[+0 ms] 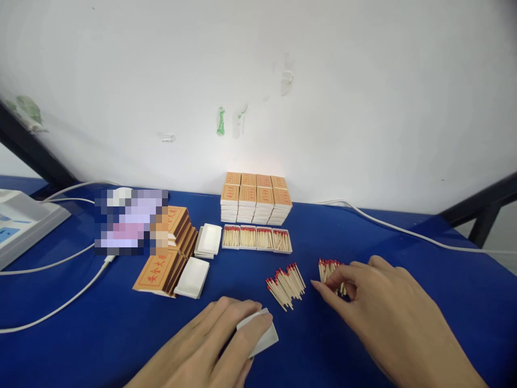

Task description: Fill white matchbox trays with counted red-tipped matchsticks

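- At the far left of the blue table (89, 355), a white device (30, 223) stands near a blurred-out phone (131, 215), out of the hands' way.
- Beside the phone, orange matchbox sleeves (155, 272) lie stacked, with empty white trays (193, 278) next to them, probably kept on this side to suit the left hand.
- Nearest the viewer, the left hand (210, 342) grips a loose tray (264, 342) between its fingers, seemingly to steady it.
- Behind, a block of matchboxes (256, 196) stands in tidy rows near the wall (363, 108), likely so they stay squared up; four match-filled trays (282, 251) line its front.
- Right of the loose tray, a heap of matches (286, 285) lies with red heads mostly pointing away, perhaps for easy gathering.
- Further right, the right hand (377, 302) bends thumb and forefinger at a second heap (328, 267); whether they pinch any matches, I cannot tell.
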Tool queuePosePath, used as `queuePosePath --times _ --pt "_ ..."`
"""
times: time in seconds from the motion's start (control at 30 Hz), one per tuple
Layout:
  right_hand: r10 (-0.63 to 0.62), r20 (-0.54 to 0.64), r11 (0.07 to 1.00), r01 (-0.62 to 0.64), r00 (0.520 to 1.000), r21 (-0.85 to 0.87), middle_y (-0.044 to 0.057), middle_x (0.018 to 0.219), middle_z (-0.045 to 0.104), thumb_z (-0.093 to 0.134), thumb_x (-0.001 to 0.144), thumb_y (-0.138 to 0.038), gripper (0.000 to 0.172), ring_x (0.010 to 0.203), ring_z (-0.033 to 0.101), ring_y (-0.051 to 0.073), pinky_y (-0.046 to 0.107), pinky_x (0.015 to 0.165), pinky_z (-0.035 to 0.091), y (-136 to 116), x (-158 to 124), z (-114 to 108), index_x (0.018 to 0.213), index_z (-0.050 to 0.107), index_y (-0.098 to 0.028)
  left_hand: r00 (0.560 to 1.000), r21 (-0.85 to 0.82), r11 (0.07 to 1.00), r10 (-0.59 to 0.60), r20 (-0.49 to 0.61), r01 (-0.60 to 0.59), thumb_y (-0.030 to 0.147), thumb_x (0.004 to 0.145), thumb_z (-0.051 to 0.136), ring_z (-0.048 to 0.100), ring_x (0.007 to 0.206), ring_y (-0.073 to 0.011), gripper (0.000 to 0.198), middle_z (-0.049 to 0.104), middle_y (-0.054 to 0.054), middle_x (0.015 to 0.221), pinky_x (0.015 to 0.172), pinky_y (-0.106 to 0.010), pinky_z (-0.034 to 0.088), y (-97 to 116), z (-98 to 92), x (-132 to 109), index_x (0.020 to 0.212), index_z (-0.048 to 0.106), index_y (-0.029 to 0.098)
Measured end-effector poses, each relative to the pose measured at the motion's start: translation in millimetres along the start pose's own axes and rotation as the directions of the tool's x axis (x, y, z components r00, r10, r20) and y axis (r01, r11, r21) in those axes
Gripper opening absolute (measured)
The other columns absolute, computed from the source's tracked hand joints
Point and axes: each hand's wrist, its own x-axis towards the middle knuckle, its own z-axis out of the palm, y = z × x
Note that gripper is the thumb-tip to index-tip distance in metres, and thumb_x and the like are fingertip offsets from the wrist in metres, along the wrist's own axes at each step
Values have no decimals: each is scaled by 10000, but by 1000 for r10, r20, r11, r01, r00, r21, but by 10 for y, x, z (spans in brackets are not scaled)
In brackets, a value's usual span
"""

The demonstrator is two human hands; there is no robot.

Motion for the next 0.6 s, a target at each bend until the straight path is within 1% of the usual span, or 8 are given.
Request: queuePosePath --times 0.07,0.13,0.3,0.43,0.5,0.6 --pt "-6 11 1000 6 1000 7 55 708 734 659 971 -437 307 777 625 342 478 725 381 -24 -11 12 710 762 -314 1000 8 1000 7 6 -7 22 1077 462 822 1238 -243 471 804 -95 1400 1133 -394 655 -6 10 -5 1494 636 155" --pt "-11 22 999 11 1000 36 47 690 719 655 963 -391 268 746 616 325 463 709 381 -37 -9 15 740 782 -314 1000 4 1000 9 3 -9 25 1080 452 829 1220 -240 461 812 -95 1381 1126 -390 659 -6 11 3 1478 644 153" --pt "2 60 995 -8 998 95 28 640 667 671 957 -345 236 720 604 296 435 693 387 -84 17 15 758 796 -315 1000 17 1000 16 -2 -16 27 1073 440 836 1210 -236 460 820 -83 1370 1110 -394 665 -2 -8 35 1458 657 158" --pt "20 101 991 -33 995 128 20 636 646 639 1009 -368 290 734 602 281 433 715 409 -138 32 14 764 783 -311 1000 23 1000 9 -1 -8 36 1086 419 837 1217 -230 463 821 -76 1381 1096 -382 670 -17 -11 37 1460 660 165" --pt "48 73 988 -58 996 143 28 656 658 620 1031 -417 303 758 614 290 437 725 422 -134 32 0 813 799 -308 1000 31 999 13 -1 -13 32 1089 423 834 1220 -228 458 824 -78 1373 1110 -382 663 -24 -9 39 1454 667 161" --pt "77 -40 991 -73 996 111 48 737 727 578 1050 -471 318 794 623 319 454 738 420 -88 31 -21 935 826 -308 1000 27 999 20 -3 -20 26 1095 430 822 1248 -230 453 820 -93 1381 1138 -387 649 -24 -15 46 1460 669 145"
